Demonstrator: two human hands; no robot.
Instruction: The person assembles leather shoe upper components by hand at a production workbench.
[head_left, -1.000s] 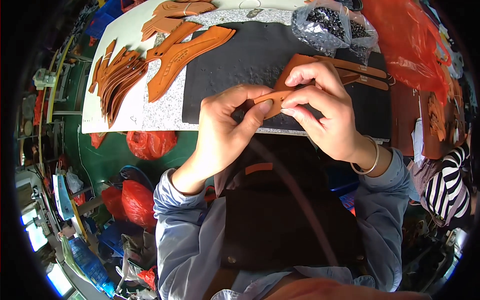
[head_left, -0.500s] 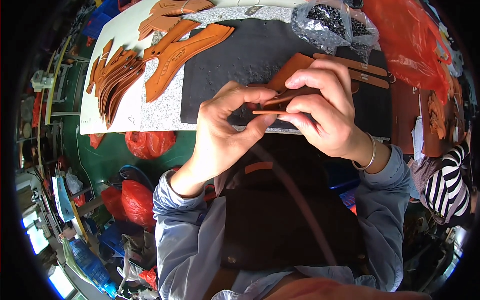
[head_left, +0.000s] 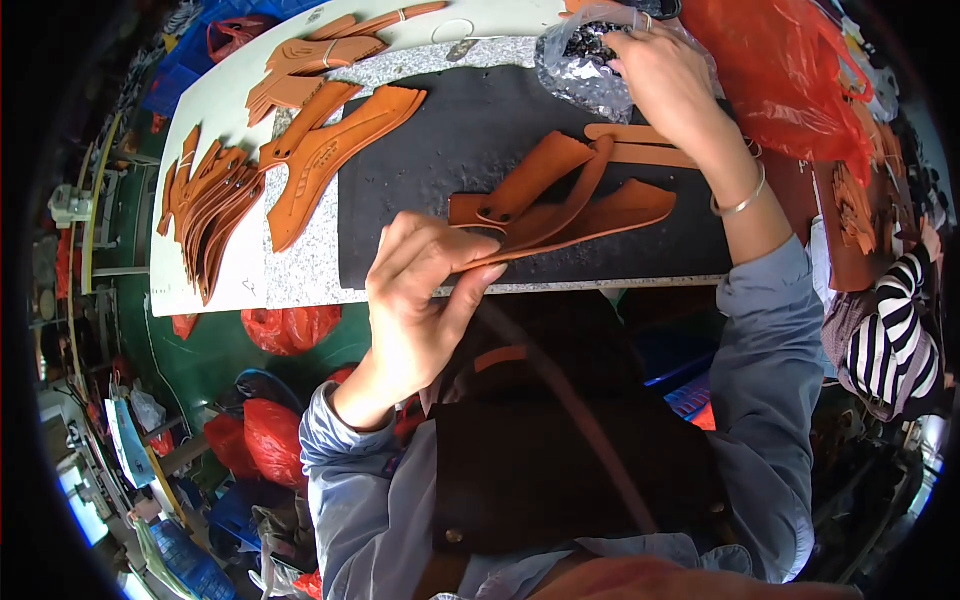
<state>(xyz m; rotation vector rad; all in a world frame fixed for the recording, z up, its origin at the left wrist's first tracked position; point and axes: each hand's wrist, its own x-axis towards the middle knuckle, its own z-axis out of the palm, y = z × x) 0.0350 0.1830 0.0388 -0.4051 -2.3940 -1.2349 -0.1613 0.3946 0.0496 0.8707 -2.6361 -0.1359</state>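
Near the table's front edge, my left hand (head_left: 420,290) pinches an orange-brown leather piece (head_left: 545,178) between thumb and fingers at its left end. The piece is folded with several flaps, a curved strap and dark snaps, and its right part extends over the black mat (head_left: 440,130). At the far right, my right hand (head_left: 665,80) reaches into a clear plastic bag (head_left: 590,85) of small shiny black parts. Its fingertips are bent together among the parts; whether they hold one cannot be made out.
Another leather piece (head_left: 335,155) lies left of the mat, beside a fanned stack of leather pieces (head_left: 215,215). Bundled leather pieces (head_left: 310,65) lie at the back. Flat leather strips (head_left: 640,153) rest under my right forearm. A red plastic bag (head_left: 790,90) is at far right.
My right hand has let go of the leather piece and moved away to the far right, into the clear bag. My left hand still holds the piece, which now lies more spread out.
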